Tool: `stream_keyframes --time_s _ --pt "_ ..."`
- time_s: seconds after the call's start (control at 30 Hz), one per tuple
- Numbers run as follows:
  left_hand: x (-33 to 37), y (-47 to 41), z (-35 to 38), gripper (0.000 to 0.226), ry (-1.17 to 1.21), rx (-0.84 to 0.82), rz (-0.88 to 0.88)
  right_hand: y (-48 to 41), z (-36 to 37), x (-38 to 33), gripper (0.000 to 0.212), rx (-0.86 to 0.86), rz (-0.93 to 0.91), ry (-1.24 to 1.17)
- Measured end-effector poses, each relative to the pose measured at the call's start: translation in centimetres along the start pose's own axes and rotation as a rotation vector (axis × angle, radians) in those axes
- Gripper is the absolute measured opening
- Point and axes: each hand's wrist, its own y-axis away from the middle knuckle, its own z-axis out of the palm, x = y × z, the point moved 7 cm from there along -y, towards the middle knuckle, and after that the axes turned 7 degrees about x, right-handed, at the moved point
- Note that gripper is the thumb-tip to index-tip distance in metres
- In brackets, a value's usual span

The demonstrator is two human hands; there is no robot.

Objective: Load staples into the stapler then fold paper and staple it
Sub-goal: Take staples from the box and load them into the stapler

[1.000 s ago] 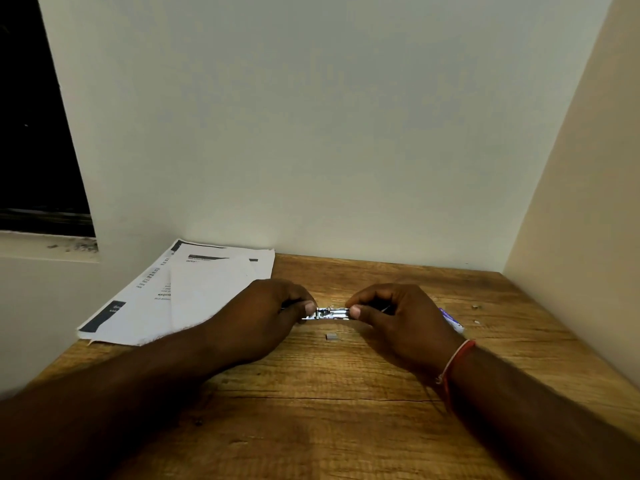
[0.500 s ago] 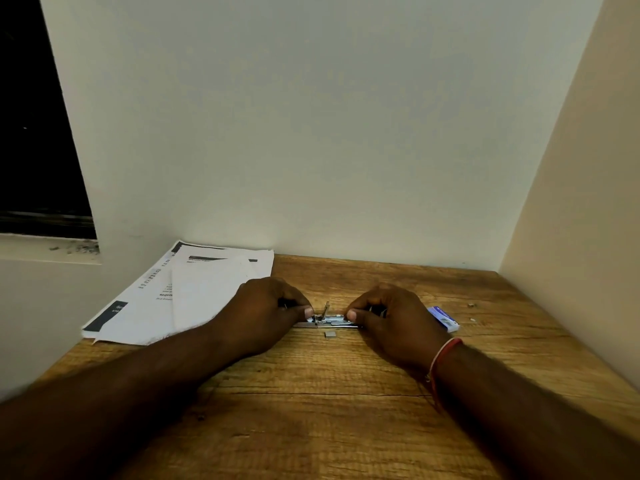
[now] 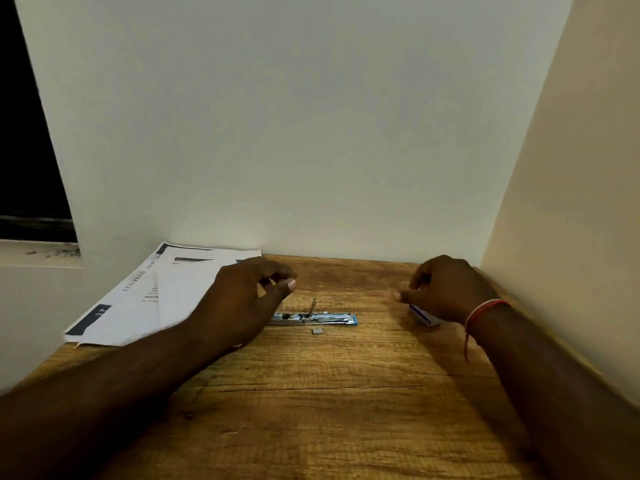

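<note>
- My wooden table [image 3: 311, 393] has coarse grain; the stapler [image 3: 313, 318] lies flat mid-table, opened out, its long axis left to right.
- Printed paper [image 3: 166, 296] lies left of the stapler.
- My left hand [image 3: 242, 299] hovers left of the stapler, fingers loosely apart, empty.
- My right hand [image 3: 446, 289] hovers right of the stapler, curled over a small blue-white box [image 3: 423, 316]; I cannot tell if it grips it.
- A small staple strip [image 3: 317, 330] lies just in front of the stapler.

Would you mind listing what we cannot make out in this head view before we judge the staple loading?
- Stapler: its left end is hidden behind the left hand; whether staples sit in the channel is too small to tell.
- Small blue-and-white box: mostly covered by the right hand; contents unseen.
- Papers: print too small to read.
- Small grey piece: too small to identify surely.
</note>
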Motion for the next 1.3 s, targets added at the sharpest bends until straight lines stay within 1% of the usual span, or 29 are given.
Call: stream_keyframes --time_s 0.17,0.23,0.27,0.3,0.33,0.37,0.4,0.47,0.5,0.57,0.63,0.7,0.8,0.87,0.93,1.13,1.23,1.3 --pt "0.3 0.2 -0.1 0.014 0.022 0.016 0.012 -0.4 1.1 1.3 0.044 -0.161 0.010 0.253" --pt "0.6 0.2 -0.3 0.014 0.039 0.037 0.020 -0.4 1.8 1.4 0.045 -0.182 -0.016 0.272" --pt "0.8 0.1 -0.4 0.013 0.047 0.046 0.031 -0.2 1.7 0.9 0.039 -0.163 -0.047 0.247" --pt "1.0 0.1 -0.5 0.011 0.058 0.055 0.036 -0.1 1.3 0.3 0.031 -0.118 -0.087 0.184" --pt "1.2 0.1 -0.6 0.009 0.089 0.062 0.023 0.3 0.8 -0.7 0.025 -0.052 -0.132 0.071" --pt "1.4 0.1 -0.6 0.005 0.155 0.055 -0.027 0.9 0.2 -2.0 0.021 0.020 -0.178 -0.079" --pt "1.5 0.2 -0.4 0.003 0.263 0.029 -0.108 1.8 -0.3 -3.5 0.019 0.087 -0.227 -0.235" --pt "2.2 1.0 0.7 0.012 0.464 -0.060 -0.283 3.8 -0.7 -6.7 0.023 0.151 -0.361 -0.472" --pt "2.6 1.5 1.4 0.017 0.516 -0.112 -0.343 4.9 -0.6 -8.1 0.025 0.153 -0.446 -0.536" --pt "3.1 2.4 2.5 0.019 0.549 -0.196 -0.391 6.8 0.0 -10.2 0.027 0.139 -0.603 -0.589" --pt "3.3 3.0 3.0 0.017 0.565 -0.237 -0.416 7.7 0.3 -11.0 0.030 0.125 -0.685 -0.623" --pt "3.3 3.1 3.0 0.016 0.579 -0.232 -0.449 8.0 0.2 -11.2 0.036 0.135 -0.703 -0.658" --pt "3.0 2.8 2.7 0.020 0.571 -0.183 -0.475 7.7 -0.4 -10.9 0.050 0.182 -0.691 -0.702" --pt "2.6 2.7 2.7 0.018 0.559 -0.194 -0.477 7.7 -0.8 -10.8 0.055 0.199 -0.683 -0.721" --pt "2.2 2.8 3.0 0.013 0.574 -0.222 -0.496 7.9 -1.0 -10.9 0.058 0.203 -0.692 -0.718" --pt "2.6 3.2 3.4 0.026 0.638 -0.291 -0.557 8.4 -1.3 -11.3 0.059 0.190 -0.707 -0.717" --pt "2.5 3.1 3.2 0.030 0.584 -0.299 -0.547 8.4 -1.2 -11.3 0.062 0.165 -0.707 -0.707" --pt "2.5 2.6 2.4 0.024 0.478 -0.237 -0.478 8.4 -1.0 -11.3 0.065 0.148 -0.701 -0.694"
